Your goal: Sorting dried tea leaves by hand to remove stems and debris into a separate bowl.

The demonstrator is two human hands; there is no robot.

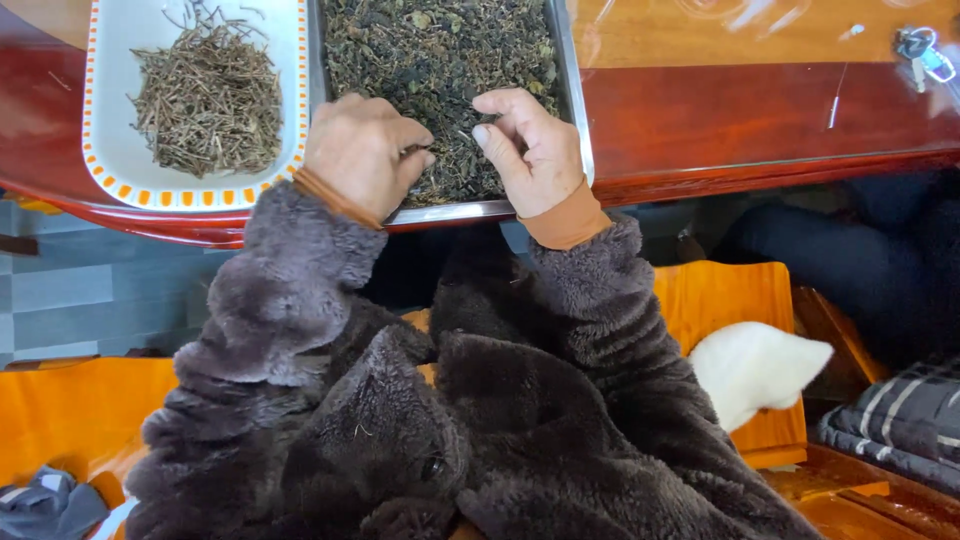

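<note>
Both the left hand point(362, 152) and right hand point(530, 150) pinch dried leaves point(440, 50) at the metal tray's point(572, 90) near edge.

Two hands point(362, 152) point(530, 150), one metal tray point(572, 90), one white dish point(110, 150), one keyring point(925, 55).

**No packaging or signage in view**

You have no packages, labels, signs or screens anywhere in the frame, from the upper left corner down to the lower right. Nothing boxed, bagged, wrapped or tagged shows, and no display or printed panel is visible on any surface you can see here.
</note>
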